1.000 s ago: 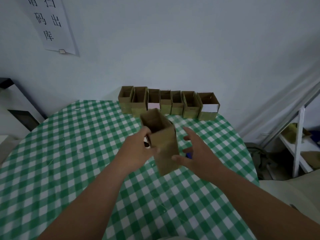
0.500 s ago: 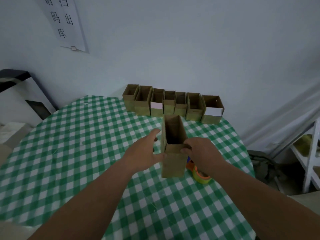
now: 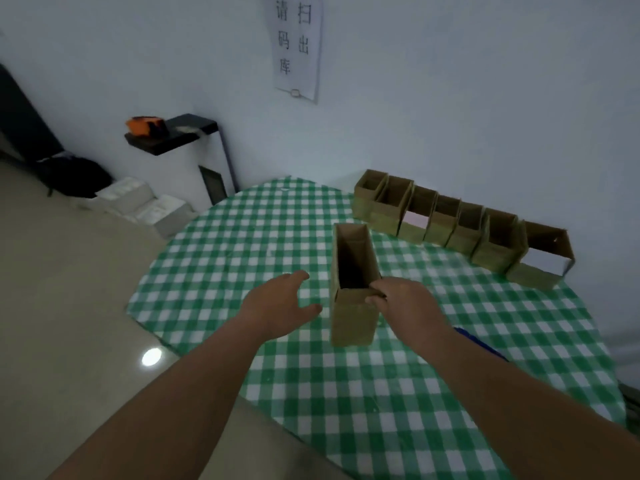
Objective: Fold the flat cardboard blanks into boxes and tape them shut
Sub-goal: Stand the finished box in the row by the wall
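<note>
The right hand (image 3: 403, 299) pinched the near top edge of an open-topped cardboard box (image 3: 353, 289), thumb and fingertips pressed over the rim, so its grip was closed on that one wall alone. The left hand (image 3: 280, 303) hung just beside the box on its left, not touching it, its grip spread with the fingers relaxed and parted. The box stood upright on, or just above, the green-checked worktop (image 3: 242, 244), near the middle, its mouth facing up and its inside dark; whether its base touched the cloth could not be told. Well behind it, along the wall, a row of finished open boxes (image 3: 446, 223) sat side by side. A blue object (image 3: 481, 344) lay on the cloth beside the right forearm, too blurred to name. The risk from here seemed to lie in that one-sided hold: the box is tall and narrow, so a pull on a single wall could tip it or skew it back toward a flat shape. If the left hand did not steady the far side, the thin card might crease at the pinch. A careless carry toward the row could also knock the neighbouring boxes out of line.
</note>
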